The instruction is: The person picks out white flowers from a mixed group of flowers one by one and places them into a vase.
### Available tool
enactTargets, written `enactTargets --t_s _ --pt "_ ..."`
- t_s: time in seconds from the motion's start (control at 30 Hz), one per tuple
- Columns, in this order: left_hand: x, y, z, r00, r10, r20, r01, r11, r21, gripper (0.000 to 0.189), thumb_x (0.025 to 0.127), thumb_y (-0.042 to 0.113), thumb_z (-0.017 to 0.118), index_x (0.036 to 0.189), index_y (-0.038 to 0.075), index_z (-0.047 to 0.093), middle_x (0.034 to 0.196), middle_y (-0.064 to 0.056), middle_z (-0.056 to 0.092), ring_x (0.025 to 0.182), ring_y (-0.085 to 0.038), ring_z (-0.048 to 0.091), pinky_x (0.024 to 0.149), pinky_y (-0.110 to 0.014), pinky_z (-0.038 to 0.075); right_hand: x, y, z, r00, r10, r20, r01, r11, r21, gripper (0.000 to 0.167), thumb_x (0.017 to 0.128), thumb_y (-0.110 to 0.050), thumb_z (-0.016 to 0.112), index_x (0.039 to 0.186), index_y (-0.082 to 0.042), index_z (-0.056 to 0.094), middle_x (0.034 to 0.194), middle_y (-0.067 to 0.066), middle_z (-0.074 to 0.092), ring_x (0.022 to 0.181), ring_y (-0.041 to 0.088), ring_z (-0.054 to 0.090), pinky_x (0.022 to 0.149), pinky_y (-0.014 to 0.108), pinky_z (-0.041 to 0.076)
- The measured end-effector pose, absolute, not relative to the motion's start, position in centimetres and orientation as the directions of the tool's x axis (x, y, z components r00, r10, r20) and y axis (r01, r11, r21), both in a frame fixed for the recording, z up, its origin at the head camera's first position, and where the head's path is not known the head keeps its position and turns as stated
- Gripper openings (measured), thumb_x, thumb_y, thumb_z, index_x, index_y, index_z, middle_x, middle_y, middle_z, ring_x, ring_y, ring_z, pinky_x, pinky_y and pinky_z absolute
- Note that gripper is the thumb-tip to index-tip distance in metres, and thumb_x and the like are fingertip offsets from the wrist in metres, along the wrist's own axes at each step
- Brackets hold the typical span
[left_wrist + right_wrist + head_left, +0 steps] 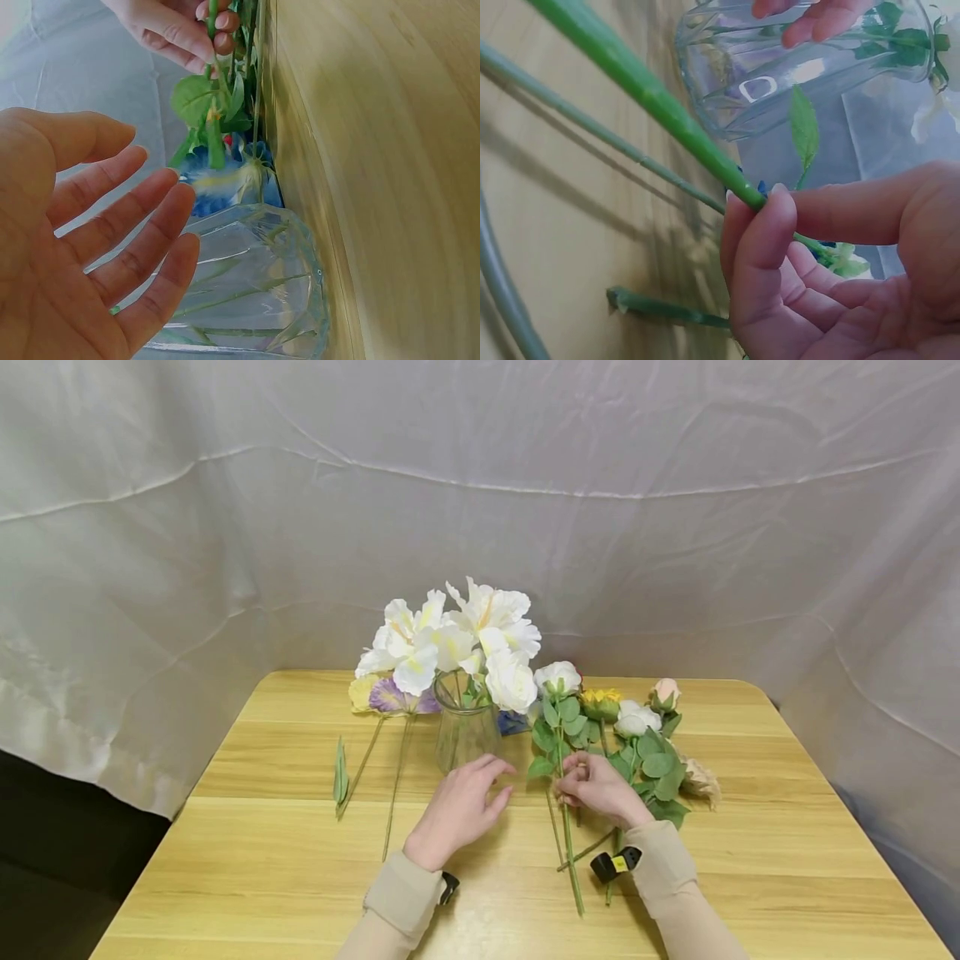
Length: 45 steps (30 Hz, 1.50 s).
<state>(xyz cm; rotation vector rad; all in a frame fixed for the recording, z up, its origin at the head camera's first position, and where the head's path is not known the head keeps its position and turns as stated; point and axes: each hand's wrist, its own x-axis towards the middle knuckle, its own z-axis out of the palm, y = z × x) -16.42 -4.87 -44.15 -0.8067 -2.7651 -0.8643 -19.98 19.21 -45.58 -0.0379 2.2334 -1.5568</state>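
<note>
My right hand (600,787) pinches the green stem (652,97) of a white rose between thumb and fingertips. The rose's bloom (558,678) points away from me, and its stem end reaches toward the table's front. In front of a clear glass vase (467,739), my left hand (467,802) is held with fingers spread and nothing in them. The left wrist view shows that palm beside the vase's glass wall (300,247). Large white irises (408,643) and a white rose (512,681) stand in the vase, their stems visible through the glass.
Left of the vase lie a yellow flower (363,693), a purple flower (397,695) and a loose green leaf (341,772). On the right are a sunflower (602,702), another white rose (637,718), a pink rosebud (665,693) and a beige flower (701,781). A blue flower (512,722) lies behind the vase.
</note>
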Motion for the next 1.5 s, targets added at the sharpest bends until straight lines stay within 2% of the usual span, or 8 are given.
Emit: enactTargets --t_s 0.23,0.5,0.73,0.83,1.0,1.27,1.4,1.5 --pt "-16.5 -4.9 -44.2 -0.845 0.448 0.291 0.534 0.698 0.477 0.026 0.096 0.017 0.066 0.121 0.009 0.068 0.117 -0.006 0.072 0.096 -0.02 0.072 0.086 -0.031 0.061 -20.1 19.3 -45.1 -0.92 -0.257 -0.295 0.197 0.348 -0.917 0.035 0.096 0.0 0.06 0.126 0.008 0.045 0.087 0.008 0.066 0.072 0.012 0.063 0.066 0.022 0.058" --pt "-16.5 -5.0 -44.2 -0.847 0.44 0.297 0.531 0.695 0.485 0.026 0.095 0.017 0.067 0.12 0.009 0.068 0.116 -0.007 0.072 0.095 -0.021 0.071 0.084 -0.031 0.061 -20.0 19.5 -44.2 -0.937 -0.238 -0.255 0.171 0.323 -0.931 0.032 0.096 -0.001 0.06 0.125 0.005 0.045 0.085 0.005 0.065 0.074 0.015 0.065 0.068 0.025 0.059" --pt "-16.4 -5.0 -44.0 -0.858 0.421 0.296 0.514 0.701 0.494 0.026 0.096 0.017 0.065 0.122 0.01 0.067 0.119 -0.005 0.072 0.097 -0.019 0.071 0.086 -0.031 0.061 -19.7 19.7 -43.3 -0.961 -0.208 -0.18 0.102 0.341 -0.935 0.03 0.099 -0.005 0.058 0.125 0.003 0.047 0.098 0.016 0.069 0.08 0.016 0.069 0.073 0.026 0.061" --pt "-16.4 -5.0 -43.8 -0.866 0.395 0.307 0.5 0.706 0.502 0.025 0.097 0.016 0.064 0.121 0.009 0.067 0.119 -0.005 0.072 0.097 -0.018 0.071 0.087 -0.03 0.061 -19.6 19.7 -42.7 -0.972 -0.189 -0.141 0.067 0.351 -0.934 0.03 0.099 -0.006 0.058 0.126 0.002 0.048 0.098 0.015 0.069 0.077 0.013 0.068 0.075 0.03 0.062" --pt "-16.5 -5.2 -43.8 -0.867 0.316 0.385 0.488 0.698 0.525 0.021 0.096 0.014 0.064 0.116 0.008 0.069 0.11 -0.004 0.073 0.092 -0.019 0.071 0.082 -0.029 0.061 -19.2 19.7 -42.1 -0.989 -0.135 -0.053 0.004 0.34 -0.94 0.027 0.099 -0.005 0.058 0.124 0.002 0.049 0.094 0.01 0.069 0.075 0.011 0.069 0.076 0.033 0.063" --pt "-16.9 -5.6 -43.6 -0.838 0.139 0.528 0.461 0.698 0.548 0.016 0.093 0.014 0.067 0.109 0.009 0.07 0.103 -0.004 0.074 0.088 -0.02 0.07 0.076 -0.032 0.06 -18.7 19.3 -41.2 -0.996 -0.052 0.073 -0.086 0.319 -0.944 0.024 0.099 -0.004 0.057 0.122 0.003 0.051 0.092 0.011 0.068 0.075 0.013 0.071 0.072 0.027 0.062" --pt "-17.0 -5.9 -43.3 -0.826 0.034 0.563 0.427 0.689 0.585 0.016 0.092 0.013 0.068 0.107 0.009 0.07 0.1 -0.005 0.074 0.087 -0.023 0.07 0.074 -0.034 0.059 -18.5 18.9 -40.9 -0.992 -0.02 0.126 -0.126 0.318 -0.94 0.025 0.1 -0.005 0.057 0.123 0.004 0.052 0.095 0.017 0.068 0.073 0.011 0.069 0.072 0.029 0.063" --pt "-17.1 -6.0 -43.2 -0.81 -0.039 0.585 0.408 0.678 0.611 0.017 0.091 0.014 0.069 0.107 0.008 0.07 0.098 -0.006 0.074 0.085 -0.025 0.07 0.072 -0.035 0.058 -18.4 18.8 -40.7 -0.984 0.007 0.18 -0.168 0.326 -0.93 0.026 0.1 -0.005 0.057 0.124 0.004 0.053 0.099 0.023 0.067 0.072 0.009 0.068 0.07 0.026 0.062"
